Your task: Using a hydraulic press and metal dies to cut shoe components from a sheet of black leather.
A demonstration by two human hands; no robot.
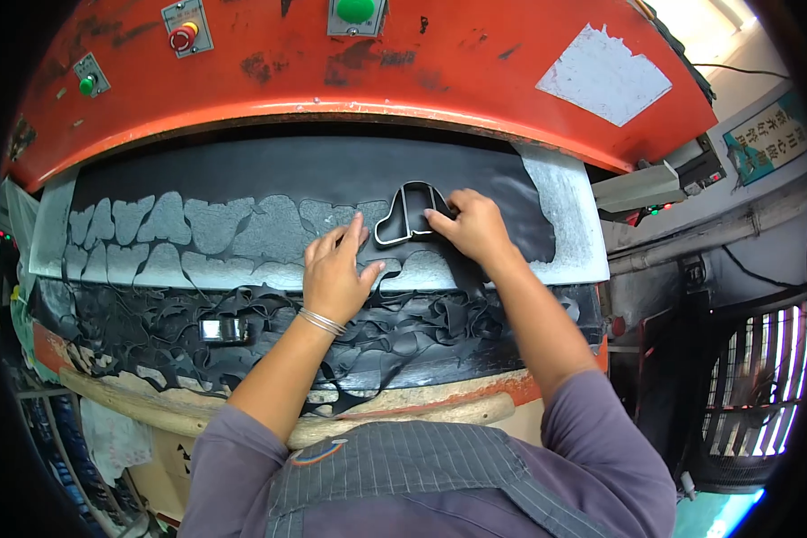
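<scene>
My right hand point(475, 227) grips a metal cutting die point(405, 212) by its right side, thumb inside the outline and fingers over its edge. The die rests on a black sheet of leather-like material point(332, 161), beside the cut-out area. My left hand point(334, 273) lies with fingers spread over the sheet's cut edge, left of the die, and holds nothing. Left of it, rows of curved openings in the sheet show the pale grey cutting board point(572, 215) beneath. What lies under my left palm is hidden.
A red press beam point(269, 76) with buttons point(357, 10) spans the far side, above the board. Tangled black offcuts point(403, 323) fill the near ledge, with another shiny metal piece point(224, 330) among them. A wooden rail point(143, 405) runs along the front. A fan point(758, 386) stands right.
</scene>
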